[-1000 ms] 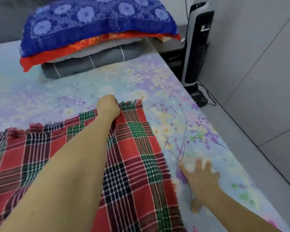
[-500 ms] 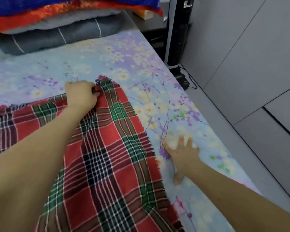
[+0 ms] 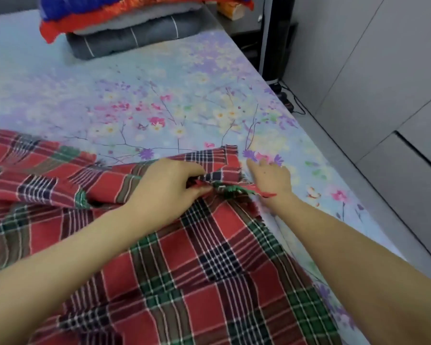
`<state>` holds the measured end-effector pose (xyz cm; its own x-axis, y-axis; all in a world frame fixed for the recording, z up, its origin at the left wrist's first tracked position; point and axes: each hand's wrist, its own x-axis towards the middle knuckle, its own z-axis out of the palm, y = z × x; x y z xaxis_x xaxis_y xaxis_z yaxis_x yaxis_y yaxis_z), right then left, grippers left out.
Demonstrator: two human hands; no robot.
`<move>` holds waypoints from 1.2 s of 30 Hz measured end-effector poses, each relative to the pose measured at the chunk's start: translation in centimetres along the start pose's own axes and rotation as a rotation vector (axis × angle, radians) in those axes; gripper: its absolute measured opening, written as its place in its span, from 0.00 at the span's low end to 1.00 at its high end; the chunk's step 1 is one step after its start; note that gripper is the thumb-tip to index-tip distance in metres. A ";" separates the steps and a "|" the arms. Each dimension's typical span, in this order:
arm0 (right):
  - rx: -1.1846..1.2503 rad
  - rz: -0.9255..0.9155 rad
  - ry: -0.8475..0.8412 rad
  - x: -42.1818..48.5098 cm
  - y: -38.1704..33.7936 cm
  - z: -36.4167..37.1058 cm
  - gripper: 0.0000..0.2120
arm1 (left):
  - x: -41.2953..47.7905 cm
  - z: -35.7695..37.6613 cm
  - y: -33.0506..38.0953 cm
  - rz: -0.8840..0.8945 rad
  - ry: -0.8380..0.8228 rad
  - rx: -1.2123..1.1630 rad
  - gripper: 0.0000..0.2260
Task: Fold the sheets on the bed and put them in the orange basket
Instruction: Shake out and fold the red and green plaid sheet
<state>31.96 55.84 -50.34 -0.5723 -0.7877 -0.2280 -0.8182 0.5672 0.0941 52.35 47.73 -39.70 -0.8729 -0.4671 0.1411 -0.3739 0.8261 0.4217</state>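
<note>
While the left hand [image 3: 169, 188] is pinching a doubled-over corner of the plaid sheet [image 3: 209, 270] between curled fingers [image 3: 197, 192], the right hand [image 3: 269, 178] is lying palm down just beside it, its fingers straight and gripping nothing, a frayed edge trailing across its wrist. The sheet is lying spread and rumpled over the near part of the bed [image 3: 159, 83], under both forearms. It is looking thin, limp and light, likely sagging out of line, so the corners and fringed hem are seeming the best holds. A folded grey blanket [image 3: 135, 38] under bright pillows is sitting well apart at the bed's head; a black tower unit [image 3: 276, 46] is standing at the bedside. The orange basket is not showing.
</note>
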 end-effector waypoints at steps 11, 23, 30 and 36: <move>2.097 0.710 -0.988 -30.3 1.3 -8.3 0.32 | -14.7 -3.5 13.1 0.157 -0.241 0.098 0.05; 1.834 0.730 -0.409 -55.4 4.6 -8.6 0.03 | -35.2 -3.4 32.4 0.297 -0.272 0.095 0.08; 1.849 0.852 -0.428 -64.7 6.1 -0.4 0.06 | -42.0 3.9 36.7 -0.056 -0.634 -0.074 0.11; 1.877 1.026 -0.509 -65.5 4.5 8.5 0.08 | -44.5 11.8 35.1 -0.042 -0.838 -0.046 0.09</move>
<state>66.18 112.03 -43.26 -0.3325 -0.2152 -0.9182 0.8353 0.3847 -0.3927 74.42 101.22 -41.78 -0.8092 -0.0931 -0.5801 -0.4138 0.7913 0.4501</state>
